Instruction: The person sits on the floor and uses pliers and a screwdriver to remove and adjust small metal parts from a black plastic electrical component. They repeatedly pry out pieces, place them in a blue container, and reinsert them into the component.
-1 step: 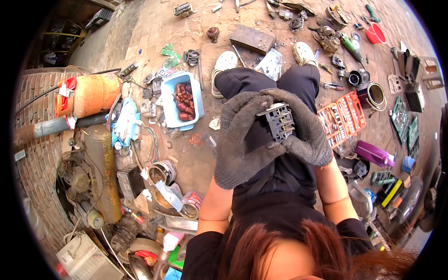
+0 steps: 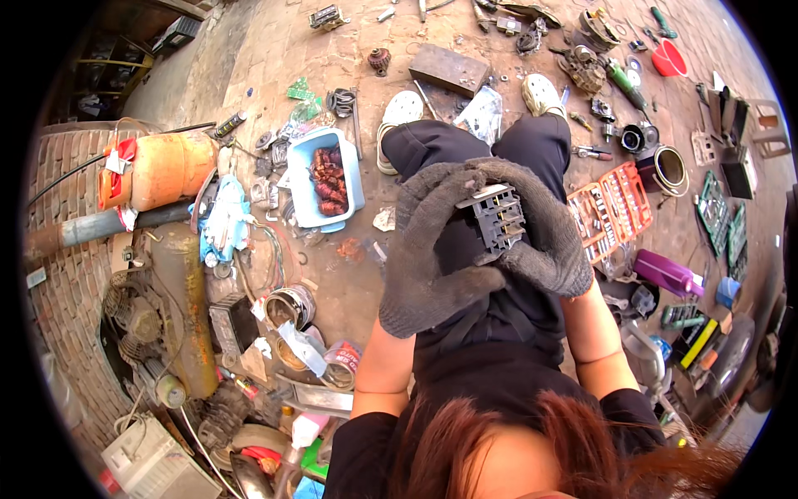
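Note:
A small dark grey slotted block with metal contacts (image 2: 499, 220), perhaps an electrical part, is held over my lap between my two hands, both in dark grey knit gloves. My left hand (image 2: 428, 249) curls round its left and upper side, fingertips at the top and thumb low by its bottom edge. My right hand (image 2: 549, 237) wraps the right side, its thumb against the lower end and fingers bent over the upper end. The underside of the block is hidden.
Around my outstretched legs lie a blue tub of copper coils (image 2: 299, 183), an orange toolbox (image 2: 632, 200), an orange cylinder (image 2: 170, 162), a metal block (image 2: 449, 69), an angle grinder (image 2: 623, 83), a purple bottle (image 2: 665, 274), a red bowl (image 2: 669, 60), cans and several scattered machine parts.
My left thumb has shifted very slightly left and down at the block's lower edge. Otherwise the hands and block look the same.

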Demonstrator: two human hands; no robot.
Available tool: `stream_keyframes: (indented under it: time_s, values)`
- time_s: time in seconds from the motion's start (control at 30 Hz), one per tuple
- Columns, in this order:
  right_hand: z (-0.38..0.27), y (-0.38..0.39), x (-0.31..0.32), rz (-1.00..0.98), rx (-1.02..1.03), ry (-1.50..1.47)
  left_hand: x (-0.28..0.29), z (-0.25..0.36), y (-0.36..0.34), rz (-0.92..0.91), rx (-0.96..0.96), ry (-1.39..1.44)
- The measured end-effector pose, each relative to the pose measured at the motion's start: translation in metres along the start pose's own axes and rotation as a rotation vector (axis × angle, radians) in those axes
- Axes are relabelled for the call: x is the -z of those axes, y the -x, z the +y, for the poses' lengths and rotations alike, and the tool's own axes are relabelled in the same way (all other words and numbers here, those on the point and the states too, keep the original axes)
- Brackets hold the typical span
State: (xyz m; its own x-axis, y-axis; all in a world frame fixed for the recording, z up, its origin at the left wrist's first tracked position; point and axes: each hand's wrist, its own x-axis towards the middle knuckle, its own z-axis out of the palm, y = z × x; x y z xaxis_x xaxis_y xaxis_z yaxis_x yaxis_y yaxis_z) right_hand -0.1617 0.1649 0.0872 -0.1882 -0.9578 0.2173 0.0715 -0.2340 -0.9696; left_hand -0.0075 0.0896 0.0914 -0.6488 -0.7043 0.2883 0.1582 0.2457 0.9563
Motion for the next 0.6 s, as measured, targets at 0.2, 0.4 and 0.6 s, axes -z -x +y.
stream_keyframes:
  time_s: [0.2, 0.4, 0.6]
  values:
    - [-0.019, -0.001, 0.012, -0.295, 0.234, 0.669, 0.000, 0.010, 0.016, 0.038, 0.575, 0.849]
    - [0.011, 0.024, 0.002, -0.299, 0.050, 0.752, -0.001, -0.016, 0.051, 0.273, 0.975, 1.232]
    - [0.097, 0.044, 0.010, 0.024, -0.226, 0.608, 0.034, -0.074, 0.068, 0.540, 0.784, 1.174]
